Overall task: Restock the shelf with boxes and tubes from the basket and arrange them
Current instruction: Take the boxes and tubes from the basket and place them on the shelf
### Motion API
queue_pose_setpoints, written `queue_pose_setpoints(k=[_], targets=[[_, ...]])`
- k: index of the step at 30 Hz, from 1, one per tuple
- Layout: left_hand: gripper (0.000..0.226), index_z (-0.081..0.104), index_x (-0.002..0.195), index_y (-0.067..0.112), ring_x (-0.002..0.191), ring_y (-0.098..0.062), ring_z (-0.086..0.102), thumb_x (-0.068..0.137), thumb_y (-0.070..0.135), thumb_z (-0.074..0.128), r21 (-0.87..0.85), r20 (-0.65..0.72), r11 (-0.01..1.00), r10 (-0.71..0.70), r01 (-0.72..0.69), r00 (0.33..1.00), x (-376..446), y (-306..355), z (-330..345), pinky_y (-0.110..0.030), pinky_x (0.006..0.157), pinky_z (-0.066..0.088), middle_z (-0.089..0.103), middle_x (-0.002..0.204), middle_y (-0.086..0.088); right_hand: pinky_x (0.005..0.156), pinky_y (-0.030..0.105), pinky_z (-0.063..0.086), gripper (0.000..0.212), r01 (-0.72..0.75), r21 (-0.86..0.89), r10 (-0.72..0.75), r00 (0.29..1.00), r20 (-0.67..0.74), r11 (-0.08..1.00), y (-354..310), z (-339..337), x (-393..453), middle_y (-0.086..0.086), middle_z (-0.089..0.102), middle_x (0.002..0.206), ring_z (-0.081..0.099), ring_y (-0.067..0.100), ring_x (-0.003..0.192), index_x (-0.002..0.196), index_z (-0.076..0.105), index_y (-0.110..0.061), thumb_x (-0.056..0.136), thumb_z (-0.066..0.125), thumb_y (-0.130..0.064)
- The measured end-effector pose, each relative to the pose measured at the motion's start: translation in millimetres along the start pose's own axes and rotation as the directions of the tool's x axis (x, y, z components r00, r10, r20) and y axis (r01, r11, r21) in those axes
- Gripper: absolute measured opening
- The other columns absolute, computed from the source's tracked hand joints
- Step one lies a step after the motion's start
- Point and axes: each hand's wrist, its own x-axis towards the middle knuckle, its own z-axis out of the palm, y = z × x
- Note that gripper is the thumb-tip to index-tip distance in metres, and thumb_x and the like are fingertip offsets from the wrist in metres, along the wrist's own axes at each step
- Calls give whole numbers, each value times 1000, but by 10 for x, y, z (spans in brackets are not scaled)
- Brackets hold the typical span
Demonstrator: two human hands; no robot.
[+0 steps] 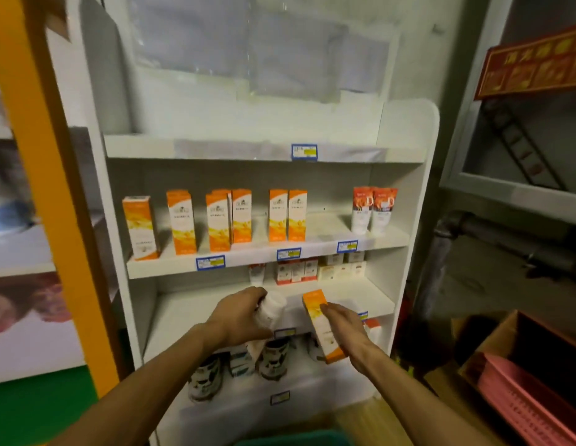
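The left hand is gripping what looks like a white tube while the right hand is holding an orange box (tilted), which is needing uprighting beside the shelf row.

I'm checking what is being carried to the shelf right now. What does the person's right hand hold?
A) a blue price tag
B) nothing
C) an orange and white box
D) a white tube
C: the right hand grips an orange and white box, tilted, in front of the shelf, while the left hand holds the white tube.
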Motion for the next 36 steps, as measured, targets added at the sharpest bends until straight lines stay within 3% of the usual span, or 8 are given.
queue_pose_setpoints(k=[3, 8, 11, 14, 20, 26, 31, 36], targets=[[67, 55, 120, 34, 100, -14, 62, 62, 57, 81, 34, -45, 999, 17, -15, 999, 33, 65, -233, -28, 79, 49, 65, 117, 10, 69, 28, 53, 32, 32, -89, -31, 999, 6, 996, -246, 5, -19, 3, 68, 102, 66, 21, 90, 129, 58, -24, 101, 50, -38], [72, 53, 125, 38, 99, -13, 63, 61, 58, 79, 32, -98, 999, 20, -17, 995, 6, 94, -472, -29, 80, 52, 66, 117, 11, 76, 48, 62, 21, 7, -24, -5, 997, 77, 1000, -566, 24, -108, 20, 73, 92, 74, 37, 78, 107, 62, -17, 87, 58, -12], [70, 54, 124, 36, 100, -13, 63, 62, 57, 78, 44, -104, 999, 11, -7, 995, -72, 57, -541, -31, 83, 53, 66, 118, 11, 63, 37, 59, 38, -1, 1, 1, 995, 105, 1000, -666, 41, -150, 21, 70, 99, 74, 38, 81, 116, 56, -13, 80, 59, -1], [70, 54, 123, 35, 101, -13, 62, 62, 58, 78, 56, -103, 998, 1, 5, 995, -136, 12, -594, -32, 85, 54, 65, 118, 11, 71, 39, 60, 53, 17, -69, -10, 994, 112, 997, -729, 61, -163, 14, 66, 108, 71, 33, 92, 121, 51, -16, 72, 67, -9], [64, 55, 116, 32, 97, -14, 62, 63, 55, 79, 61, -118, 997, -29, 36, 993, -194, -64, -810, -34, 83, 54, 65, 113, 10, 77, 47, 59, 31, 150, -114, -134, 981, 139, 982, -976, 155, -195, 10, 69, 107, 71, 32, 94, 105, 67, -19, 78, 72, -5], [67, 52, 122, 32, 99, -14, 63, 66, 55, 80, 75, -132, 995, -54, 64, 990, -221, -204, -1055, -34, 85, 56, 65, 117, 8, 59, 28, 59, 42, 235, -58, -225, 964, 141, 970, -1245, 330, -80, 5, 61, 112, 67, 22, 92, 120, 59, -15, 82, 75, -5], [69, 50, 127, 32, 101, -12, 62, 69, 55, 80, 100, -143, 992, -65, 80, 988, -247, -366, -1141, -30, 85, 55, 64, 121, 8, 89, 46, 58, 49, 279, -118, -270, 959, 83, 953, -1334, 520, 99, 2, 66, 116, 66, 23, 104, 119, 58, -23, 76, 82, -18], [67, 51, 125, 32, 100, -12, 63, 70, 55, 80, 105, -149, 991, -70, 86, 986, -266, -481, -1211, -30, 85, 55, 65, 121, 8, 91, 48, 57, 50, 324, -157, -315, 946, 78, 933, -1419, 676, 215, 1, 70, 111, 69, 22, 102, 117, 53, -23, 77, 83, -18]])
